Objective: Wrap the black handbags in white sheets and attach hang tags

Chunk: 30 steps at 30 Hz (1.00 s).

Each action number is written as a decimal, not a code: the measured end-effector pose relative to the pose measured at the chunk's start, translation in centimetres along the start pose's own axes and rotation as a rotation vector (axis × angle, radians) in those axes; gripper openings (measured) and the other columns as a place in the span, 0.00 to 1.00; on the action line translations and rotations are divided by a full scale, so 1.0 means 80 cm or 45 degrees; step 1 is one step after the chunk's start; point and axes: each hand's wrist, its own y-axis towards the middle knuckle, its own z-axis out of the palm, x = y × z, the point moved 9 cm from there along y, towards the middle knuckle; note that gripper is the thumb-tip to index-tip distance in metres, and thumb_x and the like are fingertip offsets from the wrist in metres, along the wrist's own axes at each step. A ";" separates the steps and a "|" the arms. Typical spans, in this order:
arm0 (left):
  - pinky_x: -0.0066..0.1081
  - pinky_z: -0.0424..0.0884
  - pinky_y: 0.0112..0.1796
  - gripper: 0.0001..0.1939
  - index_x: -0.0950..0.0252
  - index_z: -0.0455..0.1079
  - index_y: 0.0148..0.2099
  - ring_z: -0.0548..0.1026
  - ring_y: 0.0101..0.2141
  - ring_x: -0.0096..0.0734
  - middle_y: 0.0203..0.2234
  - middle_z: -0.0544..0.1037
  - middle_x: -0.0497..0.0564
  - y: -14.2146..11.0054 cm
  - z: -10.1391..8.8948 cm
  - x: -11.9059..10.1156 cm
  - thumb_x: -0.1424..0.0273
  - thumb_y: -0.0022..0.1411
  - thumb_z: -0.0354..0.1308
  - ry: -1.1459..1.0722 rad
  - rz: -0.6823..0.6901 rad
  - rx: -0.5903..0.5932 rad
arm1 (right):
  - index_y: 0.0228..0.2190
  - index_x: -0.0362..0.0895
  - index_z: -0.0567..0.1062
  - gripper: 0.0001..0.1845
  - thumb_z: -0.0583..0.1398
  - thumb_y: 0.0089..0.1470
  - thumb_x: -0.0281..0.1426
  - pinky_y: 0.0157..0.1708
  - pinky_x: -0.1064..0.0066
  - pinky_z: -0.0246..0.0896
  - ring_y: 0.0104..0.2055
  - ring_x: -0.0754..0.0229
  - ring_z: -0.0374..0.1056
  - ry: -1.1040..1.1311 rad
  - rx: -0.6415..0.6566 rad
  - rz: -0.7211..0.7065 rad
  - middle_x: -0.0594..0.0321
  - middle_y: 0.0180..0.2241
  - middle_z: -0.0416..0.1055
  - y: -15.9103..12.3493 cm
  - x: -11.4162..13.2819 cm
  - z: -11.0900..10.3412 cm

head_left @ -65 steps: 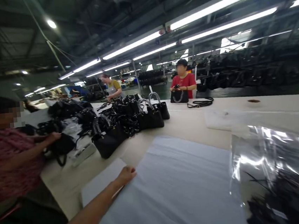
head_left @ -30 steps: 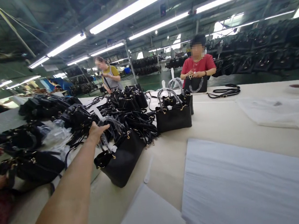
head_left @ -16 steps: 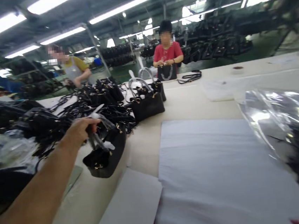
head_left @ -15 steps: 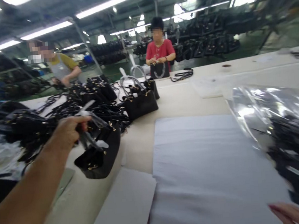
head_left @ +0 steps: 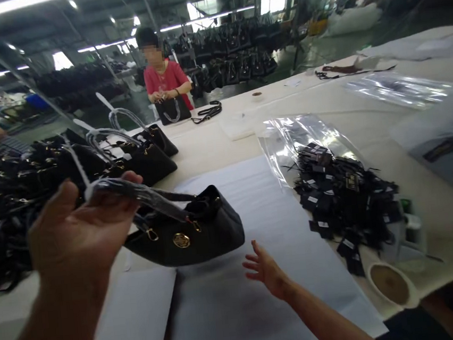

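Note:
A black handbag [head_left: 212, 233] with a round gold emblem hangs tilted over the white sheet [head_left: 240, 307]. Its plastic-wrapped handles [head_left: 149, 196] rest across the fingers of my left hand [head_left: 84, 232], which carries the bag by them with the thumb held apart. My right hand [head_left: 266, 270] is just right of the bag's lower corner, not touching it, its fingers spread and nothing in them. Beneath my left forearm lies a stack of white card [head_left: 132, 312].
More black handbags [head_left: 149, 164] stand behind, beside a heap of black straps and bags [head_left: 11, 180]. A pile of black tags [head_left: 345, 196] and a tape roll [head_left: 389, 282] lie at right, near clear plastic bags [head_left: 398, 86]. Across the table a person in red [head_left: 165, 79] handles another bag.
My left hand has brought the handbag from the heap rightward over the white sheet. My right hand has come further into view beside it. The view has turned right.

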 end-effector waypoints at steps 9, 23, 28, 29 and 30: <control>0.46 0.62 0.57 0.12 0.69 0.70 0.42 0.66 0.55 0.46 0.48 0.72 0.62 -0.131 0.095 0.150 0.67 0.61 0.52 -0.101 -0.290 0.256 | 0.50 0.56 0.60 0.31 0.58 0.47 0.52 0.31 0.68 0.63 0.34 0.60 0.67 0.366 -0.244 -0.079 0.60 0.50 0.64 0.019 0.041 -0.097; 0.46 0.59 0.60 0.16 0.59 0.72 0.45 0.60 0.59 0.46 0.52 0.71 0.53 -0.145 0.121 0.157 0.58 0.61 0.51 0.307 -0.102 0.429 | 0.58 0.57 0.49 0.39 0.56 0.49 0.54 0.30 0.68 0.64 0.35 0.60 0.69 0.341 -0.197 -0.053 0.55 0.58 0.56 0.022 0.048 -0.110; 0.45 0.59 0.61 0.17 0.58 0.71 0.46 0.60 0.59 0.45 0.51 0.72 0.50 -0.142 0.116 0.155 0.56 0.61 0.50 0.353 -0.108 0.356 | 0.59 0.55 0.48 0.41 0.54 0.50 0.55 0.30 0.66 0.65 0.32 0.61 0.69 0.258 -0.177 -0.050 0.53 0.53 0.60 0.028 0.052 -0.099; 0.45 0.60 0.61 0.17 0.58 0.71 0.45 0.60 0.59 0.46 0.51 0.72 0.50 -0.138 0.115 0.155 0.56 0.60 0.51 0.358 -0.104 0.348 | 0.59 0.54 0.47 0.40 0.53 0.51 0.54 0.30 0.65 0.65 0.31 0.61 0.69 0.209 -0.179 -0.059 0.53 0.52 0.62 0.029 0.052 -0.097; 0.45 0.60 0.61 0.17 0.59 0.71 0.45 0.59 0.59 0.46 0.51 0.72 0.50 -0.134 0.114 0.154 0.56 0.59 0.52 0.363 -0.090 0.349 | 0.59 0.53 0.47 0.39 0.52 0.52 0.54 0.31 0.65 0.65 0.31 0.61 0.69 0.158 -0.186 -0.071 0.53 0.50 0.63 0.029 0.054 -0.097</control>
